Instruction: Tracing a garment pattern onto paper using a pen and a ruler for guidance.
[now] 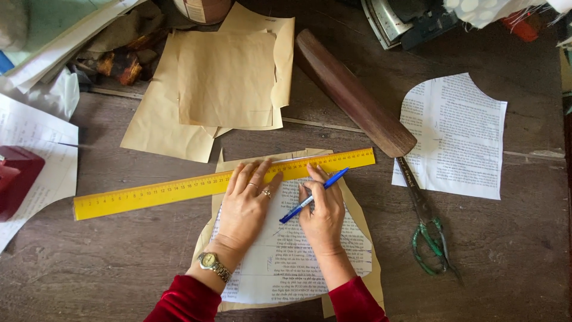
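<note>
Left hand (247, 206): flat, fingers spread, palm down, gripping nothing; pressing the yellow ruler (221, 183) onto the printed paper pattern piece (286, 250). Rings on two fingers, wristwatch (213, 265) at the wrist, red sleeve (186, 303) below.

Right hand (325, 214): fingers closed around a blue ballpoint pen (313, 197), heel resting on the printed pattern piece just below the ruler; pen tip hidden by the hand, so contact with the paper cannot be told.

Ruler: lying slantwise, right end higher, across the top edge of the pattern piece.

Printed pattern piece: directly under both hands, below the ruler, lying on a sheet of tan kraft paper (363, 214) showing at its edges.

Step judged in hand: ruling a line along the ruler's lower edge. Next move calls for steady downward pressure on the ruler and the pen kept tight against that edge.

Above the ruler: stack of tan kraft paper pieces (220, 83).
Right of the ruler: long dark wooden block (351, 92), green-handled scissors (426, 229) partly beneath it, second printed pattern piece (456, 134).
Far above right: flat iron (405, 21).
Left of the ruler: dark red object (16, 179) on white printed sheets (42, 137).
Beneath all: worn wooden table (119, 268).
</note>
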